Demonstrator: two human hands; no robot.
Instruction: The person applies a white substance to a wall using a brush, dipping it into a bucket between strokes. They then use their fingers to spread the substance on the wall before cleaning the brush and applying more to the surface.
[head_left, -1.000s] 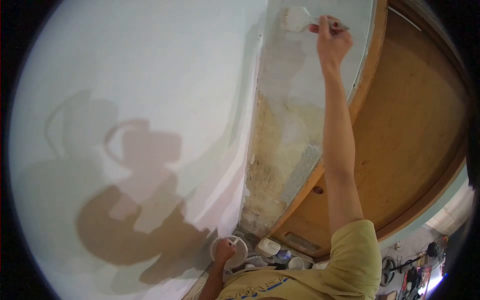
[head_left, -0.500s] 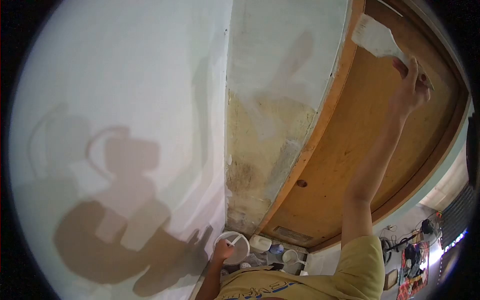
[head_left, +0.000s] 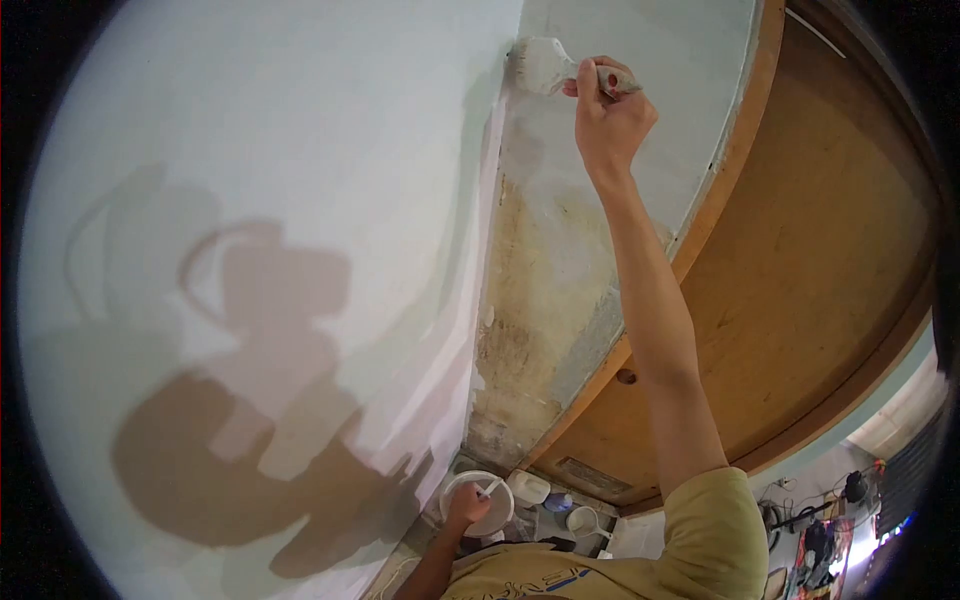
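Observation:
My right hand (head_left: 612, 118) is closed round the handle of a wide paintbrush (head_left: 543, 66) with white, paint-coated bristles. The bristle end meets the narrow wall strip (head_left: 640, 130) at its inner corner, high up. This strip is pale grey above, with yellowish, stained and peeling patches lower down. Low in view, my left hand (head_left: 466, 503) is closed at a white bucket (head_left: 506, 497). A pale strip reaches from its fingers across the bucket's opening, apparently the bucket's handle. What the bucket contains is hard to make out.
A white wall (head_left: 300, 120) fills the left side, with shadows on it. To the right stands a brown wooden door (head_left: 800, 210) in an orange-brown frame (head_left: 735, 130). Below are a white jug (head_left: 528, 488) and a white pot with a handle (head_left: 582, 520). Assorted items lie far right.
My right hand has moved the paintbrush left, from in front of the door frame to the corner of the wall strip. My left hand stays at the bucket. The view has shifted slightly.

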